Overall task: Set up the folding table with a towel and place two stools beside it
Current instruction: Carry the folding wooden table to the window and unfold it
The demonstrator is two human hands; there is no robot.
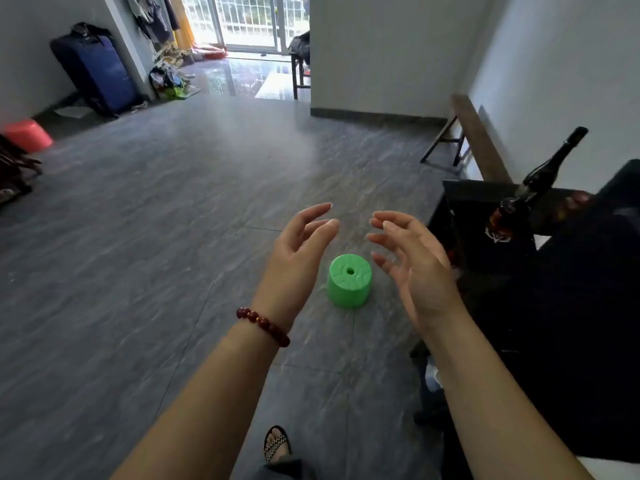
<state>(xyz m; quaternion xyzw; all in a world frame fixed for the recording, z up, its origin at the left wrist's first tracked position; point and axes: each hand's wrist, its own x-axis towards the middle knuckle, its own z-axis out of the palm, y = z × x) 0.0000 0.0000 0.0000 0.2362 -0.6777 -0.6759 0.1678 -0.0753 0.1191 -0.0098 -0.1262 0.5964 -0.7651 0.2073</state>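
Grey tiled floor (173, 220) is spread through the room, and the green plastic stool (349, 282) is set on it, seat uppermost, near the left edge of a dark counter (485, 209) that carries a dark bottle (540, 181). The left hand (298, 247) and right hand (412, 261) are held above the stool, one on each side, each grip released and nothing grasped, probably readied to lift it. A red stool (27, 135) is left well apart by the far left wall. No folding table or towel can be made out.
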